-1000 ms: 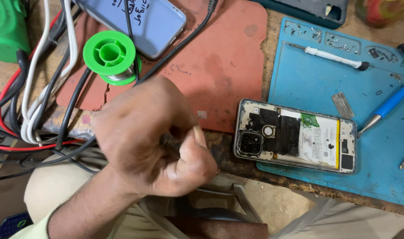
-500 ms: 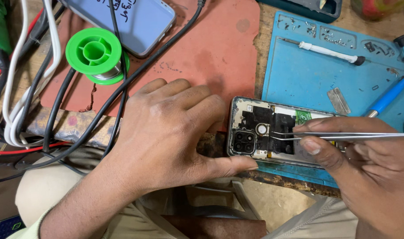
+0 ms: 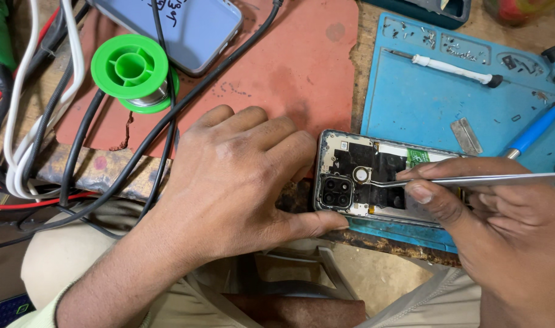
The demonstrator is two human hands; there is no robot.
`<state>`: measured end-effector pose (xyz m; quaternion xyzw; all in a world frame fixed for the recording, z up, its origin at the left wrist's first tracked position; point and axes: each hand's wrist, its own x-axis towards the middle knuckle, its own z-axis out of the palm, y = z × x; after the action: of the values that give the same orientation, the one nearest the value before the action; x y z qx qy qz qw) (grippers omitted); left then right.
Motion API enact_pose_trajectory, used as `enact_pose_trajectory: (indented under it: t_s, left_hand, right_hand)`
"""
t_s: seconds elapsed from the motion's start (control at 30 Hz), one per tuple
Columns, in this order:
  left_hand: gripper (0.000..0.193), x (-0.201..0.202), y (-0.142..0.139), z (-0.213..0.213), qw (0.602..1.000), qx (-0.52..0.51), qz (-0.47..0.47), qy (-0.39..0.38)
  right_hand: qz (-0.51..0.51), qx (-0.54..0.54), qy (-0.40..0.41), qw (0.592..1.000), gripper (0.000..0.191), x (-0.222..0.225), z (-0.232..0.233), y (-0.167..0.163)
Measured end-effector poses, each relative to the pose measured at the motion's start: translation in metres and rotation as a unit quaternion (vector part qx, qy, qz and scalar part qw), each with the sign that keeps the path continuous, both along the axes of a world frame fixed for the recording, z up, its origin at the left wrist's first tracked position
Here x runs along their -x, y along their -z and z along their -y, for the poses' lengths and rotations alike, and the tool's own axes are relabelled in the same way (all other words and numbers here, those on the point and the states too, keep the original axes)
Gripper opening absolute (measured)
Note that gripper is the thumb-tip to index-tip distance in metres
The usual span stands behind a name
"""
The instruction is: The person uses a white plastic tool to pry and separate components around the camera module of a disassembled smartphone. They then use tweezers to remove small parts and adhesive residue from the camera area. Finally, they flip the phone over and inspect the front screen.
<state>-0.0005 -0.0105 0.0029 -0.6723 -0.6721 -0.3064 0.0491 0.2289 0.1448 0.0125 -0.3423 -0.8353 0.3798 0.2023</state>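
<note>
An opened phone (image 3: 375,176) with its back cover off lies across the near edge of a blue work mat (image 3: 423,103). My left hand (image 3: 241,182) rests flat beside it, fingers and thumb pressed against the phone's left end by the camera block. My right hand (image 3: 508,225) pinches metal tweezers (image 3: 466,180). Their tips touch a small round part near the camera inside the phone.
A red mat (image 3: 289,73) covers the middle of the bench. On it lie a green solder spool (image 3: 133,71) and a second phone (image 3: 174,27). Several cables (image 3: 77,133) run along the left. A white-handled tool (image 3: 454,70) and a blue-handled screwdriver (image 3: 533,132) lie on the blue mat.
My left hand went from a fist to lying flat against the phone's end. My right hand came in with the tweezers, and their tips now reach the round part.
</note>
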Motion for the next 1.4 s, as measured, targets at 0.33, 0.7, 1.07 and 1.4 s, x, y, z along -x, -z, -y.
enact_pose_trajectory:
  t_s: [0.33,0.7,1.07,1.4]
  left_hand:
    - [0.056,0.000,-0.001,0.000,1.000,0.010,-0.006,0.012]
    - [0.057,-0.001,0.001,0.000,1.000,-0.003,-0.012,0.020]
    - [0.053,-0.006,0.002,0.000,1.000,-0.006,-0.018,0.015]
    - [0.051,-0.011,0.003,0.001,1.000,-0.022,-0.018,0.009]
  right_hand:
    - [-0.034,0.056,-0.046,0.997,0.013,-0.013,0.002,0.005]
    - [-0.107,-0.005,-0.115,0.988,0.013,-0.017,0.012,0.017]
    - [-0.098,-0.049,-0.100,0.989,0.016,-0.011,0.017,0.013]
    - [-0.121,-0.087,-0.135,0.980,0.018,-0.009,0.015,0.011]
